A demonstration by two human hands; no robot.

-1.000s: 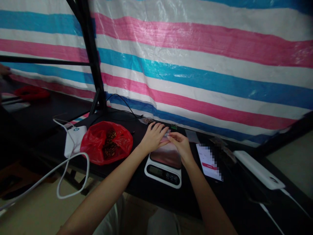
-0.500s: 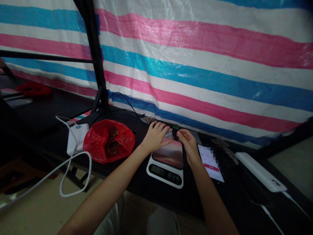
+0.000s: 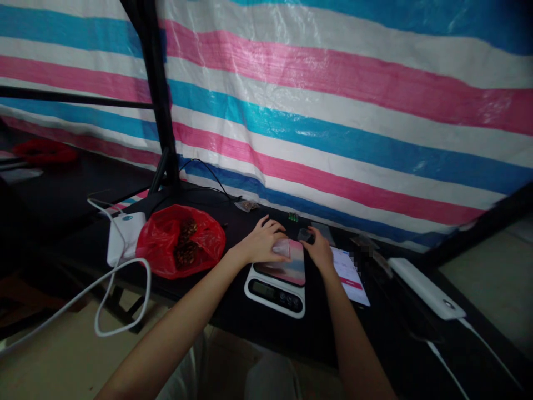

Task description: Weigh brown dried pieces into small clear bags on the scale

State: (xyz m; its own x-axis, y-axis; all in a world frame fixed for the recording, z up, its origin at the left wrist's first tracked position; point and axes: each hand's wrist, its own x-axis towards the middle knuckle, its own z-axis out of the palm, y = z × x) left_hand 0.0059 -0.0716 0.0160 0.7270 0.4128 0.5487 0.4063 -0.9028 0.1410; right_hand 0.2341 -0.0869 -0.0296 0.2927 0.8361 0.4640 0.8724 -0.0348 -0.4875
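Note:
My left hand point(image 3: 261, 243) rests at the far edge of a white kitchen scale point(image 3: 272, 290), its fingers curled onto a small clear plastic bag point(image 3: 283, 248) that lies on the scale's shiny plate. Just right of the scale, my right hand point(image 3: 320, 251) is closed with its fingertips pinched around a small pale thing point(image 3: 305, 234) that I cannot make out. The two hands are a short way apart.
An open red plastic bag point(image 3: 164, 244) holding brown cone-like pieces point(image 3: 186, 244) lies left of the scale. White power banks point(image 3: 121, 236) point(image 3: 425, 288) with cables lie at both sides. A lit phone point(image 3: 348, 269) lies right of the scale. A black pole point(image 3: 156, 100) and striped tarp point(image 3: 333, 111) stand behind.
My hands have drawn apart. The right hand moved right off the scale plate, and the left stays on the small clear bag. The view shifted slightly.

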